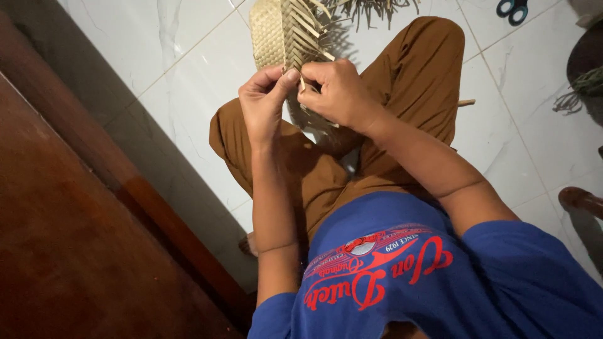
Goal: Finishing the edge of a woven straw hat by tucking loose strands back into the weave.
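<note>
I sit cross-legged on a white tiled floor in brown trousers and a blue shirt. A partly woven mat of pale palm-leaf strips (279, 31) stands up in front of my knees, with loose strip ends fanning out at its right side. My left hand (264, 103) pinches a strip at the mat's lower edge between thumb and fingers. My right hand (336, 91) grips the neighbouring strips right beside it, the fingertips of both hands almost touching. The lowest part of the mat is hidden behind my hands.
A dark wooden piece of furniture (69, 226) fills the left side. Scissors with blue-green handles (512, 9) lie on the tiles at the top right. A bundle of loose strips (370, 7) lies behind the mat. Dark fibrous material (581, 88) sits at the right edge.
</note>
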